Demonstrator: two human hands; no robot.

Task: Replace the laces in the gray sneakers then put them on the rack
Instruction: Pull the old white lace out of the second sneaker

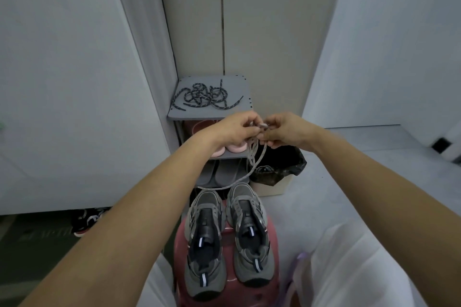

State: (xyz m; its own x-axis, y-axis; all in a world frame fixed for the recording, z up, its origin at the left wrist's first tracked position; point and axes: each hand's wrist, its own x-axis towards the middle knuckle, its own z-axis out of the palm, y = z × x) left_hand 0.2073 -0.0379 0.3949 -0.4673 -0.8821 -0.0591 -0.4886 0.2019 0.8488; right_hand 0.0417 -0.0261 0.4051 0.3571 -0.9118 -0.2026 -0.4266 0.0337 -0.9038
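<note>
Two gray sneakers, the left one [204, 239] and the right one [249, 234], stand side by side without laces on a red stool [225, 289] below my arms. Above them, my left hand [234, 128] and my right hand [287, 129] meet and pinch a light gray lace [254, 157], which hangs in loops and trails down toward the sneakers' toes. A tangle of dark speckled laces [204, 96] lies on the top shelf of the gray shoe rack [239, 109].
The rack stands in a corner against white cabinet doors. Its lower shelves hold pink slippers [232, 148] and gray slippers [222, 172]. A bin with a black bag [277, 164] sits right of the rack. A black shoe [87, 219] lies on the floor at left.
</note>
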